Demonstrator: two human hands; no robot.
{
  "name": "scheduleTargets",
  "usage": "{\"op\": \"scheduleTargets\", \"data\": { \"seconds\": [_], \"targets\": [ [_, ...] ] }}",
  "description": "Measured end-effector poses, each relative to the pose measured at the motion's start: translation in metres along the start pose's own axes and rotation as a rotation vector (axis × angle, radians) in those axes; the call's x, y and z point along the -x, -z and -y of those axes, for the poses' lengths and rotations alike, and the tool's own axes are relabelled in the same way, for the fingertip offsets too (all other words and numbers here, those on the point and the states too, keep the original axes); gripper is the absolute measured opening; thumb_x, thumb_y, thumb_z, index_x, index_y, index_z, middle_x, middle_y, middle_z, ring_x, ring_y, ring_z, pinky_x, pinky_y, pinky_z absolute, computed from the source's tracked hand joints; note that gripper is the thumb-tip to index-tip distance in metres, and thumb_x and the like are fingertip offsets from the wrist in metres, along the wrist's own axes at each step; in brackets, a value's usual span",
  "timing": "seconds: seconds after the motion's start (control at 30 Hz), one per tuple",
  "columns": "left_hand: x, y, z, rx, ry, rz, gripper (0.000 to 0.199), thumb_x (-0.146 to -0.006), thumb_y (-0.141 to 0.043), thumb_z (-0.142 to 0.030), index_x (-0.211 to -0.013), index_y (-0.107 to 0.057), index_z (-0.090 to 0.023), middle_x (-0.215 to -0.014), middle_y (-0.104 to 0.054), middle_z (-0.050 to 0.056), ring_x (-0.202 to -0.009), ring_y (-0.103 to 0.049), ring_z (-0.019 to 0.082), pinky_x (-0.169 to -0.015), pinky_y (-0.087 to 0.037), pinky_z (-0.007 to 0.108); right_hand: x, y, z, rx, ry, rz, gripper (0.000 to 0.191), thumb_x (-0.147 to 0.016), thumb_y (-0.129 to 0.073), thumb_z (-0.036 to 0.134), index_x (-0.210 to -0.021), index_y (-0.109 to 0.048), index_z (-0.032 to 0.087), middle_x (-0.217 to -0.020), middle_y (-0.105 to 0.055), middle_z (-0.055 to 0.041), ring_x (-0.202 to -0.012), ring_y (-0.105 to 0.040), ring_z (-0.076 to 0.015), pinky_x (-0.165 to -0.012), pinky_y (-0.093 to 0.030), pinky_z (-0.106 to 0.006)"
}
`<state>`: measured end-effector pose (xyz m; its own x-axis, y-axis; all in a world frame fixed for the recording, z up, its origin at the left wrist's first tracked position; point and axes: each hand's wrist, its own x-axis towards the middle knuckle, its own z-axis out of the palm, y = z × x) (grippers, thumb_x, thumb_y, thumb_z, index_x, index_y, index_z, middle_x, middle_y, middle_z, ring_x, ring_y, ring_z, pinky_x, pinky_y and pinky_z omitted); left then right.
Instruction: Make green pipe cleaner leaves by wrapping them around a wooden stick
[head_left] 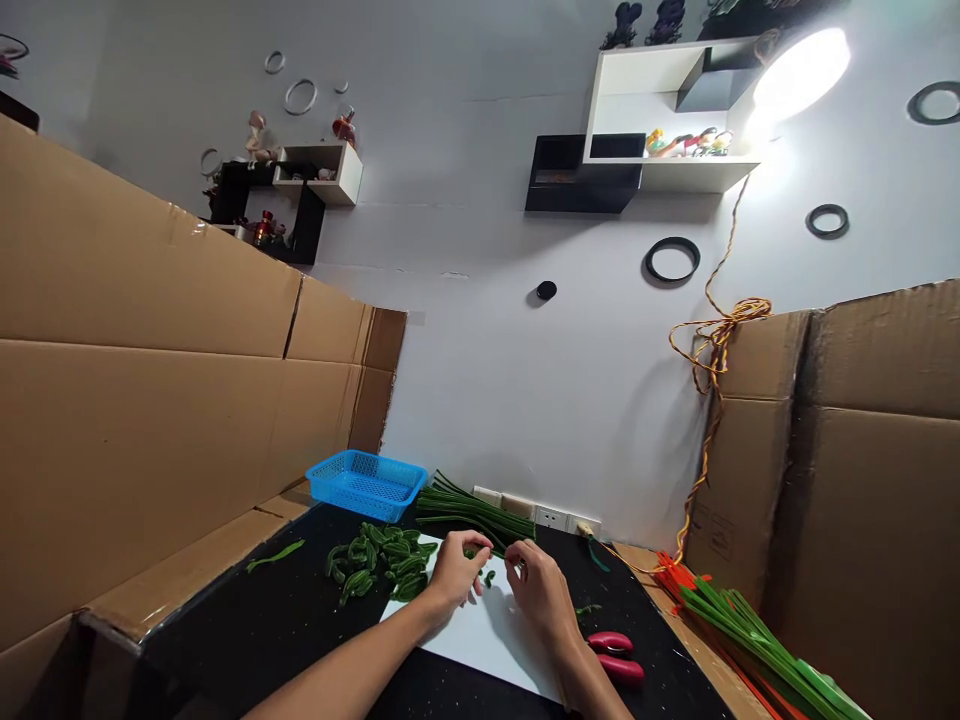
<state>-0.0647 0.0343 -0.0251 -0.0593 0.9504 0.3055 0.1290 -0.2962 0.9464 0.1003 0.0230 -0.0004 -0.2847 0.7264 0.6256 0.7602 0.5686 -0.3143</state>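
Above a white sheet [480, 635] on the black table, my left hand [457, 568] has its thumb and index finger pinched round a small green piece. Close to its right, my right hand [536, 585] is also closed at the fingertips, on something too small to make out. A small green piece [490, 578] lies on the sheet between the hands. Left of the sheet sits a pile of green leaf-like pieces [382, 560]. Behind the hands lies a bundle of long green stems [480, 512]. Pliers with red handles [619, 668] rest right of my right wrist.
A blue plastic basket [367, 484] stands at the back left. One green strip [276, 556] lies on the black table [247, 630]. Cardboard walls [187, 400] flank both sides. Green and red strips [757, 630] lie at the right edge, near a twisted orange cord [703, 470].
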Motion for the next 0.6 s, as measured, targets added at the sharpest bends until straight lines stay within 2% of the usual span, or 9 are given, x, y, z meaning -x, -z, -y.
{"op": "scheduleTargets", "data": {
  "seconds": [0.2,0.4,0.53,0.6],
  "targets": [
    [-0.003,0.001,0.001,0.007,-0.073,-0.036,0.039,-0.084,-0.066,-0.050,-0.087,-0.069,-0.011,-0.087,-0.072,0.009,-0.032,-0.050,0.005,-0.027,-0.028,0.016,0.001,0.002,-0.006,0.038,-0.046,-0.158,0.024,-0.094,-0.045,0.029,-0.089,-0.068,0.022,-0.088,-0.071,-0.0042,-0.065,-0.063,-0.0162,-0.059,-0.036,-0.025],
    [-0.001,0.002,-0.002,0.012,-0.098,-0.053,0.044,-0.083,-0.066,-0.055,-0.084,-0.070,-0.011,-0.084,-0.072,0.009,-0.032,-0.049,0.005,-0.028,-0.027,0.015,0.001,0.001,-0.012,0.061,-0.082,-0.191,0.022,-0.095,-0.046,0.031,-0.091,-0.067,0.025,-0.088,-0.073,-0.0023,-0.067,-0.066,-0.0169,-0.056,-0.035,-0.025],
    [-0.002,0.004,0.000,0.016,-0.085,-0.071,0.047,-0.083,-0.067,-0.058,-0.085,-0.069,-0.011,-0.086,-0.072,0.010,-0.031,-0.048,0.005,-0.027,-0.027,0.016,0.000,-0.001,-0.010,0.012,-0.016,-0.188,0.025,-0.097,-0.047,0.039,-0.090,-0.066,0.024,-0.086,-0.073,-0.0033,-0.065,-0.065,-0.0170,-0.058,-0.039,-0.025],
    [-0.003,0.005,0.001,0.045,-0.081,-0.063,0.049,-0.081,-0.068,-0.060,-0.084,-0.067,-0.011,-0.085,-0.070,0.008,-0.032,-0.048,0.004,-0.028,-0.028,0.016,0.000,-0.002,-0.009,0.005,0.006,-0.190,0.025,-0.096,-0.048,0.039,-0.098,-0.068,0.023,-0.085,-0.072,-0.0031,-0.062,-0.064,-0.0166,-0.057,-0.040,-0.025]
  ]
}}
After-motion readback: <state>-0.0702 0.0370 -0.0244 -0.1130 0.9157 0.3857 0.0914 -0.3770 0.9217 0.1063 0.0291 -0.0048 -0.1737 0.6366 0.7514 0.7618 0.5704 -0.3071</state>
